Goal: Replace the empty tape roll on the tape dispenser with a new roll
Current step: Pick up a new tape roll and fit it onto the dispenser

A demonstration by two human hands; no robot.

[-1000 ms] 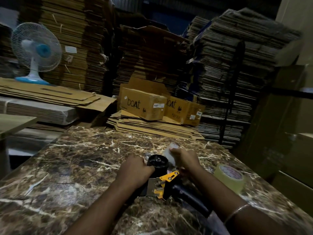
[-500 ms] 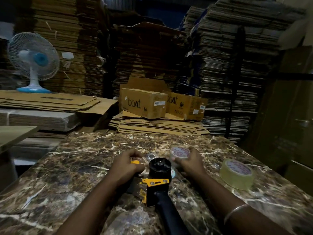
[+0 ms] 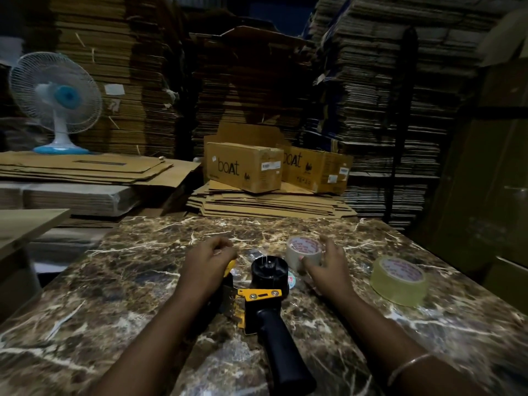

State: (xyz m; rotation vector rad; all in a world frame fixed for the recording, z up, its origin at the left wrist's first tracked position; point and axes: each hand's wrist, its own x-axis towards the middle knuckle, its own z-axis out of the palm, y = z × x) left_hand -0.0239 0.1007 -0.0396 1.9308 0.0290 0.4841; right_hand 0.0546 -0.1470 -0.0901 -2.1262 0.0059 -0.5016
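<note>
A yellow and black tape dispenser [image 3: 261, 298] lies on the marble table [image 3: 128, 281], its black handle pointing toward me and its bare black hub [image 3: 268, 270] facing up. My left hand [image 3: 208, 261] grips the dispenser's yellow front end. To the right of the hub, my right hand [image 3: 328, 264] holds the thin, nearly bare tape roll [image 3: 303, 250] low over the table; I cannot tell whether it touches the surface. A full clear tape roll [image 3: 400, 281] lies flat further right, untouched.
Two boAt cartons [image 3: 245, 167] sit on flattened cardboard just beyond the table's far edge. A white and blue fan [image 3: 57, 101] stands at the back left. Tall cardboard stacks [image 3: 385, 95] wall in the back. A wooden board [image 3: 25, 224] juts in at left.
My right hand has carried the thin roll off the hub and out to the right. The dispenser's handle has swung round toward me while my left hand stays on its front.
</note>
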